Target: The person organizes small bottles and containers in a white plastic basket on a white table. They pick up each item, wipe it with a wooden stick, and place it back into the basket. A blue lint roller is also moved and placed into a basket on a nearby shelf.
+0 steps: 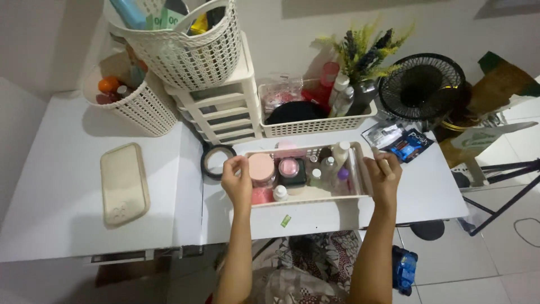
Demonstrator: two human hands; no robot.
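So from where I'm standing, both arms are bare all the way up, no sleeves anywhere in sight. No watch, no bracelet, no rings on the left hand (237, 181) or the right hand (383, 177), no gloves either. Lower down there's dark patterned fabric with a pale floral sort of print, looks like loose clothing.

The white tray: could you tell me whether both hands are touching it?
Touching. The head view shows the left hand closed on the left end of the tray and the right hand closed on its right end.
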